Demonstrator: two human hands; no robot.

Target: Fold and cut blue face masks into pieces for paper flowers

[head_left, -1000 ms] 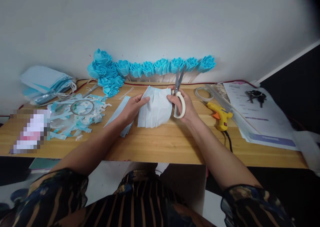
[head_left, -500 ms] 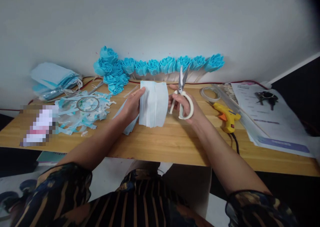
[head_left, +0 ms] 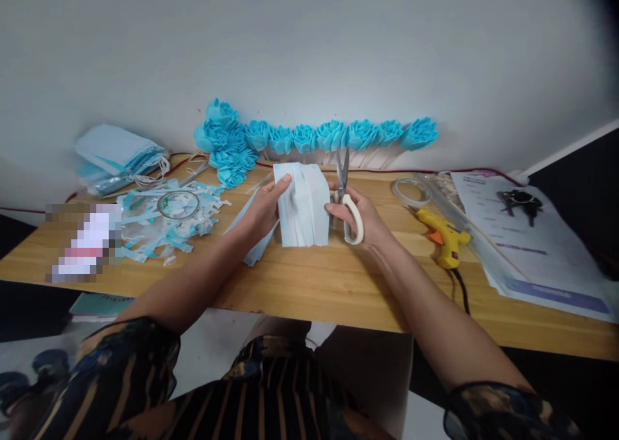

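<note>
Here's the left hand [head_left: 268, 204], thumb pressed on the face of the pleated sheet [head_left: 305, 211], holding it firmly by its nine o'clock edge, and the pale blue piece sits mid-view over the wooden table [head_left: 314, 291]. Over at three o'clock, the right hand [head_left: 362, 217] has the scissors [head_left: 355, 224], fingers wrapped about the white handles, blades slightly apart and aimed at twelve. Its thumb tip reaches the sheet's near edge; whether it pinches there, I cannot tell!

Round the sheet we go: loose strips [head_left: 256, 250] at eight, partly behind the left hand; a heap of scraps [head_left: 145, 230] at nine, a tape ring [head_left: 178, 215] lying on top. Blue flowers [head_left: 304, 139] line up at twelve, bunching thickly toward ten. Just past three, the yellow glue gun [head_left: 447, 240] lies on the wood, and farther out, keys [head_left: 522, 206] rest on printed papers [head_left: 527, 259].
</note>
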